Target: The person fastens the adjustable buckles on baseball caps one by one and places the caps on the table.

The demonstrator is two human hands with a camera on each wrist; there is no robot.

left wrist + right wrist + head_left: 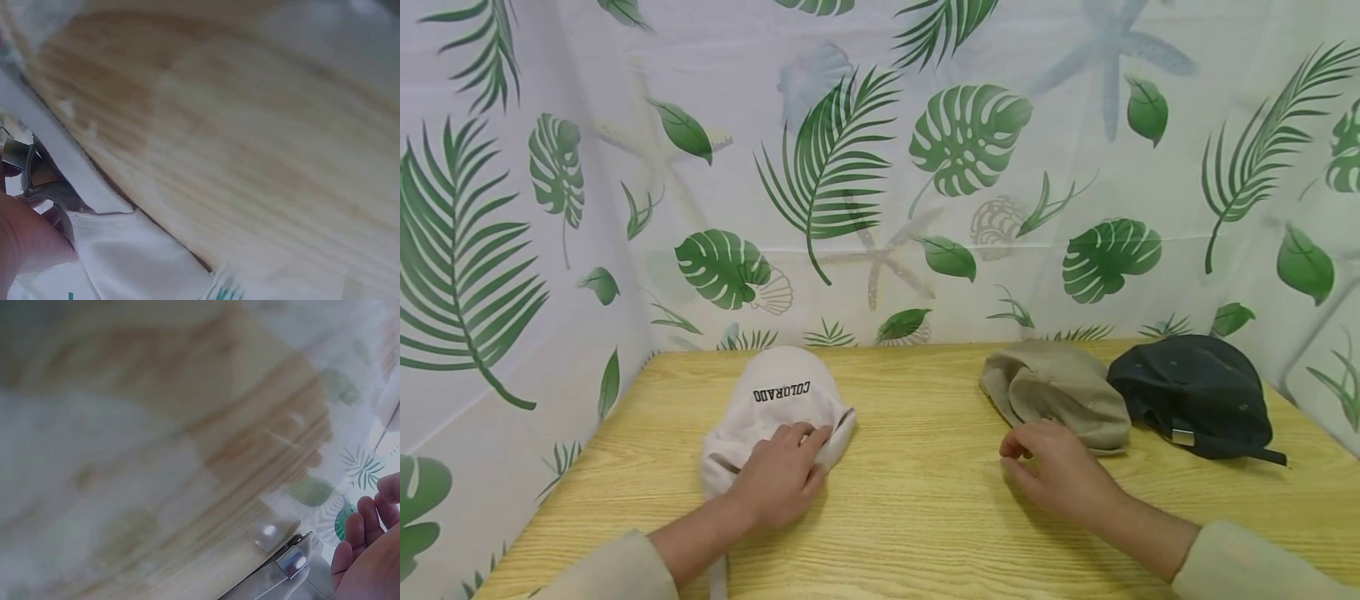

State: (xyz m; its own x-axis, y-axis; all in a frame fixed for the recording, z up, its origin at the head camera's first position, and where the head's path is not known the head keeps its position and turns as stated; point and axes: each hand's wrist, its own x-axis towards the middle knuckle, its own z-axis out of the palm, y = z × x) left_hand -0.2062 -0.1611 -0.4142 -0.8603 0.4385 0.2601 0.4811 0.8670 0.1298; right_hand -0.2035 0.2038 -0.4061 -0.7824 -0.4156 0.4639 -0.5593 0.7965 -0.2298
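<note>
A white cap with "COLORADO" lettering, upside down in the head view, lies on the left of the table. My left hand grips its near edge, fingers curled over the opening. In the left wrist view, the cap's white fabric and a metal buckle show beside the thumb side of that hand. On the right, a khaki cap sits crumpled, and my right hand is just in front of it, fingers loosely curled around nothing. The right wrist view shows a cap's metal buckle beside these fingers.
A dark navy cap lies right of the khaki one, its strap and buckle facing me. Underneath is a light wood-grain table. White cloth printed with green leaves hangs behind and at both sides.
</note>
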